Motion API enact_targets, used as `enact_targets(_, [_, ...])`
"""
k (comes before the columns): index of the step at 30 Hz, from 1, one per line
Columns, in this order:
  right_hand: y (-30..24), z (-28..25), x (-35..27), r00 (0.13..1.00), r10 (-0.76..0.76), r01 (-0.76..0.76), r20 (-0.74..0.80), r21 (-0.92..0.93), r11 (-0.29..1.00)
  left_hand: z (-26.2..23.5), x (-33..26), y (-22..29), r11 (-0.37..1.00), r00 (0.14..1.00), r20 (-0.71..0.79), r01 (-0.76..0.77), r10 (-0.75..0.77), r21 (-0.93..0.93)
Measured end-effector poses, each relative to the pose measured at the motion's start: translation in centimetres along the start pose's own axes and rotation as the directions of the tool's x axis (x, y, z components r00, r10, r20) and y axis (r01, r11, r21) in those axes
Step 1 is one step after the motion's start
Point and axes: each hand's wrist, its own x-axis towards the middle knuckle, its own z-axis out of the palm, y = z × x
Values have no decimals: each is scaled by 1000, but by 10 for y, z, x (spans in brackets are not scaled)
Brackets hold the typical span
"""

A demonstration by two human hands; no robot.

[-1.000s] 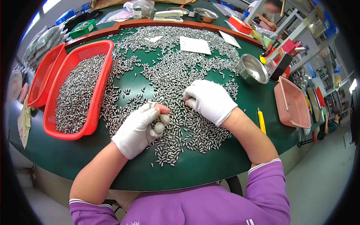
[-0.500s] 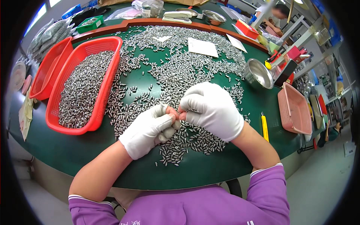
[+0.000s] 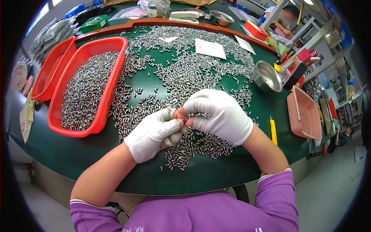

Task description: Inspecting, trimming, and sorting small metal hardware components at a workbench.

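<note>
Small silvery metal parts with pointed ends [image 3: 177, 77] lie spread in a thick layer over the green table. Above the near part of that layer my two hands meet, in white gloves with bare fingertips. My left hand [image 3: 154, 133] is closed, thumb against the fingers. Its tips touch those of my right hand [image 3: 220, 116], whose thumb and forefinger are bent into a pinch. Whatever sits between the fingertips is too small and covered to make out. Left of my hands, a red plastic basket [image 3: 119, 73] holds a heap of the same parts.
Another red basket [image 3: 41, 83] stands at far left. To the right are a metal bowl [image 3: 268, 76], a yellow utility knife [image 3: 273, 130] and a pink basket [image 3: 303, 116]. Paper slips [image 3: 210, 48] lie on the parts. A wooden rim [image 3: 154, 22] borders the table's far side. Another person sits beyond.
My right hand has come slightly down, and its fingertips now meet those of my left hand more closely. The left hand has hardly moved.
</note>
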Motion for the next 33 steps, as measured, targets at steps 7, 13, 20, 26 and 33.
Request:
enact_targets(7, [3, -1, 0, 994, -85, 82, -64, -46, 996, -2, 1, -2, 999, 999, 3, -41, 41, -15])
enact_targets(13, [2, 0, -1, 997, -82, 81, -1, -108, 991, -2, 1, -1, 998, 999, 9, -43, 43, -42])
enact_targets(20, [5, 1, 0, 996, -67, 60, -56, -105, 993, 1, -1, -1, 996, 997, -11, -80, 79, -45])
enact_targets(26, [5, 2, -1, 990, -75, 63, -123, -97, 993, 4, -1, 1, 995, 996, -20, -84, 83, -46])
enact_targets(33, [1, 1, -1, 993, -46, 36, -107, -98, 995, 2, 0, 1, 995, 996, -6, -92, 92, -49])
